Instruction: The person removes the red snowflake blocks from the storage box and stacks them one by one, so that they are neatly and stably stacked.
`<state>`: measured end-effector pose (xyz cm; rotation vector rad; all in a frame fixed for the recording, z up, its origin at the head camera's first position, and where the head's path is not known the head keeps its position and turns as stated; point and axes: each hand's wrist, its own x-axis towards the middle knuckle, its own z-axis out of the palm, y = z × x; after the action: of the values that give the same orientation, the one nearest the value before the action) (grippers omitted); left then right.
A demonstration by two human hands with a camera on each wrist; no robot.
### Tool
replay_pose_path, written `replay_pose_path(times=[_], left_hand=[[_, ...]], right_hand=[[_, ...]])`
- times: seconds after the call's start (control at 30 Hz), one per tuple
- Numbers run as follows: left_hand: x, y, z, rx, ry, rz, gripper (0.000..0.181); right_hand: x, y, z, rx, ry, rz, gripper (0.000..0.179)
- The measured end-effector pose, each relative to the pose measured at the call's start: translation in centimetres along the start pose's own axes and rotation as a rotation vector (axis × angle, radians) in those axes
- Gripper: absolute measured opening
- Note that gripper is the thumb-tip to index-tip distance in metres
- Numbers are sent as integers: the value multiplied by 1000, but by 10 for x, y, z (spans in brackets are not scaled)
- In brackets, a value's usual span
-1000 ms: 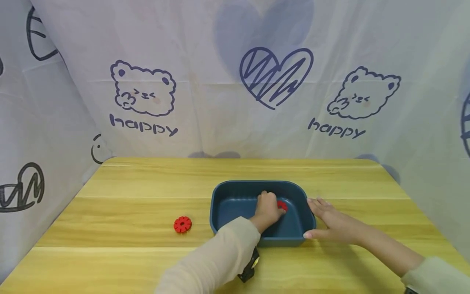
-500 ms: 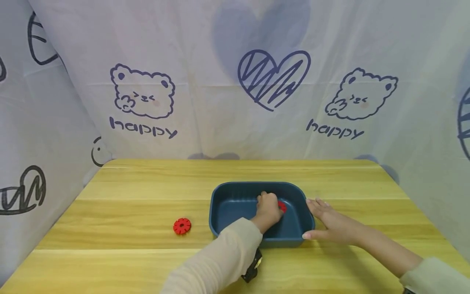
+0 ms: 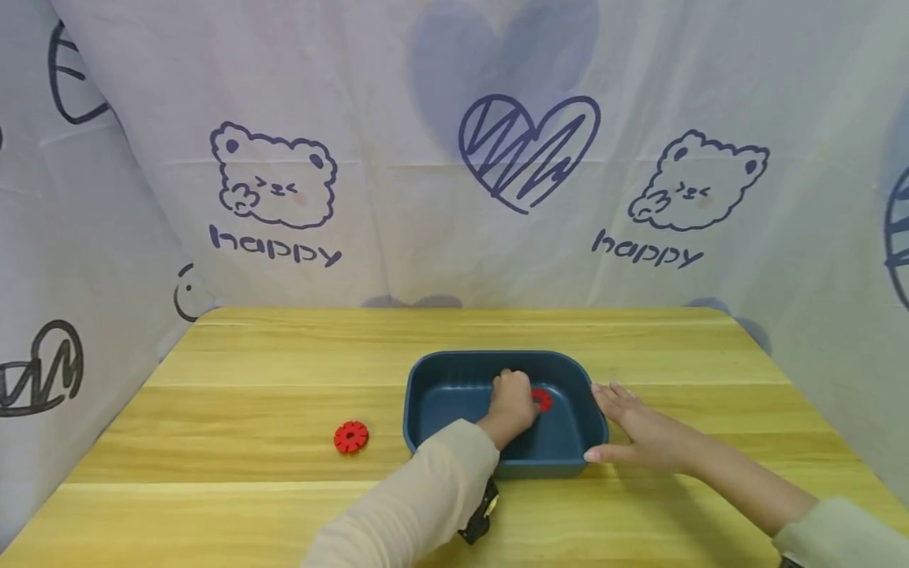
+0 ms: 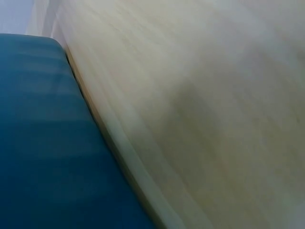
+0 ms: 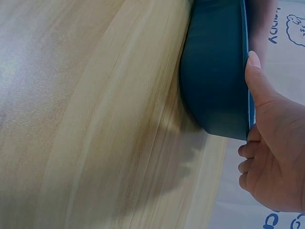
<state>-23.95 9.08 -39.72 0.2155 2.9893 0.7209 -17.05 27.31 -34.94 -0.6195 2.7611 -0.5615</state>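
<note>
In the head view, my left hand [image 3: 513,401] reaches into the dark blue rectangular bin [image 3: 497,468]. Its fingers are curled low near the bin floor, and the fingertips are hidden behind the hand. Just right of it lies a red notched disc [image 3: 543,399], partly covered by the hand; whether the fingers pinch it cannot be told. My right hand [image 3: 635,426] rests against the bin's right end, fingers fairly straight. The right wrist view shows its thumb [image 5: 259,83] touching the rim. A second red notched disc [image 3: 351,436] lies on the table left of the bin.
The bin stands on a wood-grain table [image 3: 234,505]. A white printed cloth [image 3: 398,197] hangs behind and along the sides. A black device [image 3: 480,513] sits below my left wrist. The left wrist view shows only the bin wall [image 4: 52,129] and table.
My left hand has shifted slightly left inside the bin, and its thumb covers less of the red disc. My right hand stays at the bin's end.
</note>
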Motion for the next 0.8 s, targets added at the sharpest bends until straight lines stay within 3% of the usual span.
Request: replay_pose_path(times=[0.27,0.63,0.8], left_hand=[[1,-9,-7,82,-51,144,23],[3,-23,-19,-7,-69,289,51],[0,-28,-26,-96,-84,336,42]], right_hand=[[-1,0,0,-7,10,1,100],[1,-2,2,-6,-1,-3,99],[0,-2,1,2,3,-21,99]])
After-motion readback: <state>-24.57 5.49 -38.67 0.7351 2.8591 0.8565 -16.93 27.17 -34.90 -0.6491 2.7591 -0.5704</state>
